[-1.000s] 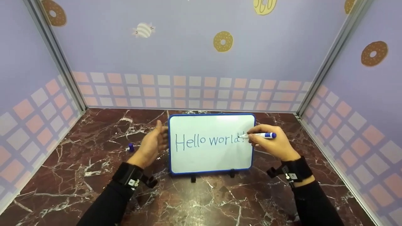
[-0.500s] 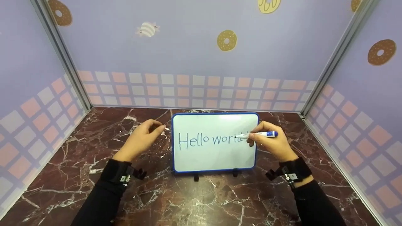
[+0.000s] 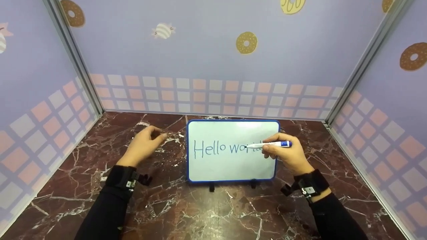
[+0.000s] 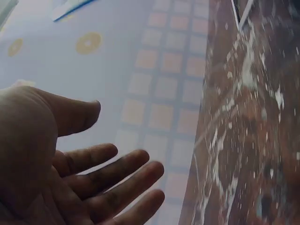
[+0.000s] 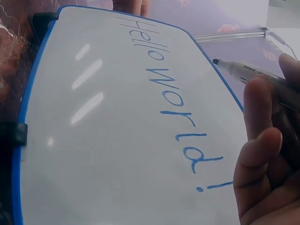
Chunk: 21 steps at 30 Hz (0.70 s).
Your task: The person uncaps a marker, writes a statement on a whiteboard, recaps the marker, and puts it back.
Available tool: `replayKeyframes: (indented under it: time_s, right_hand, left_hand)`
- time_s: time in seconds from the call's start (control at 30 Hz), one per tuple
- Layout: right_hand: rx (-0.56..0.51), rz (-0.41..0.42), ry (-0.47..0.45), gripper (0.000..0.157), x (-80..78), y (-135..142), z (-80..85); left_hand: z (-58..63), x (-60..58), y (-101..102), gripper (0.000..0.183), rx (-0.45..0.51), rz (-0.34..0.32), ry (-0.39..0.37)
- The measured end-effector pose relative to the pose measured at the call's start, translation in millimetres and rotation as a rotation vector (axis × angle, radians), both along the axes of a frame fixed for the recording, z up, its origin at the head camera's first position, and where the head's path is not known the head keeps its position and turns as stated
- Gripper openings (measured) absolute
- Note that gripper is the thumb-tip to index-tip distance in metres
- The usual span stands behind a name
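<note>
A blue-framed whiteboard (image 3: 230,168) stands tilted back on black feet, with "Hello world!" written across it in blue. In the head view the right hand (image 3: 292,155) pinches a white and blue marker (image 3: 274,144) and covers the end of the writing. The marker's uncapped dark tip points left; in the right wrist view the marker (image 5: 243,70) appears apart from the board's surface. To the left of the board, the left hand (image 3: 141,146) hovers over the table, holding nothing. Its fingers (image 4: 126,187) are loosely bent and spread from the thumb in the left wrist view.
The dark red marbled tabletop (image 3: 166,206) lies under everything. Lilac panels (image 3: 200,40) with donut and candy prints enclose the back and both sides, joined by grey metal corner posts (image 3: 76,66). A black foot (image 3: 212,188) juts out in front of the board.
The left hand has left the board's left edge and drawn back to the left. The right hand has carried the marker slightly left across the writing. The head view has turned a little left.
</note>
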State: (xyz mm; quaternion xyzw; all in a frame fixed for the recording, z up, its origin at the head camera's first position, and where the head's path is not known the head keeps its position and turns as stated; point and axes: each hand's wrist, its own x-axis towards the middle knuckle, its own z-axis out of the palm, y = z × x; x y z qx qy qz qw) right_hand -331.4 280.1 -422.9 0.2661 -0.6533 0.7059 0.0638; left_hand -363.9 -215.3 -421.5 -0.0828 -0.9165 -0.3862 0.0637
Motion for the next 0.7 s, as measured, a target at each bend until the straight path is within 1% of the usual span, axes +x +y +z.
replayKeyframes:
  time_s: [0.13, 0.27, 0.4, 0.5, 0.6, 0.7]
  right_hand:
    - [-0.031, 0.039, 0.005, 0.019, 0.2, -4, -1.6]
    - [-0.054, 0.088, 0.004, 0.020, 0.2, -10, -3.9]
    - [-0.057, 0.152, 0.007, 0.020, 0.5, -16, -7.8]
    - [-0.053, 0.186, 0.007, 0.021, 0.8, -20, -11.7]
    - [-0.054, 0.208, 0.000, 0.022, 1.1, -25, -15.6]
    - [-0.052, 0.243, 0.004, 0.022, 0.9, -28, -19.3]
  left_hand:
    - [-4.8, -3.3, -10, 0.048, -0.128, 0.065, 0.026]
    - [-12.9, -7.3, -17, 0.049, -0.218, 0.102, 0.020]
    - [-21.1, -10.4, -22, 0.058, -0.275, 0.098, -0.030]
    - [-26.0, -11.6, -25, 0.064, -0.293, 0.086, -0.078]
    - [-30.3, -12.8, -28, 0.068, -0.321, 0.079, -0.098]
    - [-33.5, -13.2, -30, 0.067, -0.350, 0.067, -0.113]
